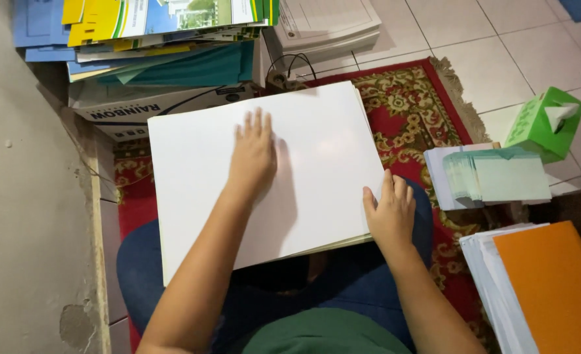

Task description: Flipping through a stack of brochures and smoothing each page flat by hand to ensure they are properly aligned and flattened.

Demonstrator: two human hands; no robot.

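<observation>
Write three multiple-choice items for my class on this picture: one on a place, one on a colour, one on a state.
1. Where does the green tissue box stand?
A. on the tiled floor
B. on the person's lap
C. on the white sheets

2. What colour is the top sheet of the stack at lower right?
A. blue
B. orange
C. black

3. How is the left hand?
A. in a fist
B. lifted clear
C. flat on the white sheets

Answers: A, it sits on tiles beside the rug; B, orange covers that stack; C, its palm lies spread on the paper.

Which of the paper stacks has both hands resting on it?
The large white sheet stack on the lap: left hand flat on top, right hand at its edge.
</observation>
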